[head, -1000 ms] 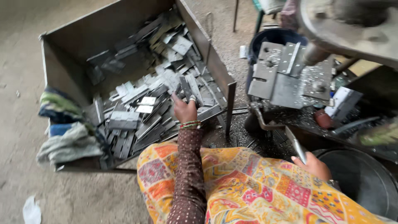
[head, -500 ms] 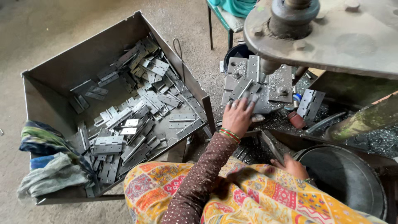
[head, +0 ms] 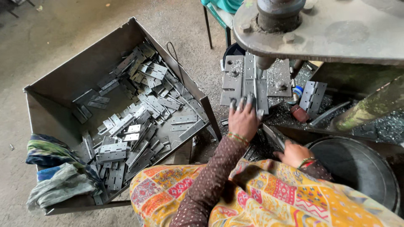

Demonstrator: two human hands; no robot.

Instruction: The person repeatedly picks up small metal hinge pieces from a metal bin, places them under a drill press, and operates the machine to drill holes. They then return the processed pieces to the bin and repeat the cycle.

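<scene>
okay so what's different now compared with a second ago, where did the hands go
The left hand left the metal bin of hinge plates, where it was reaching a second ago, and swung right to the press plate; its fingers now rest on a metal strip there under the punch. The right hand stayed low beside the dark round tub. The bin and the cloth bundle are as before.

grey metal hinge [head: 255,86], narrow flat strip, lying lengthwise near-to-far on the press plate [head: 235,80], centre-right, near end under left-hand fingertips.
</scene>
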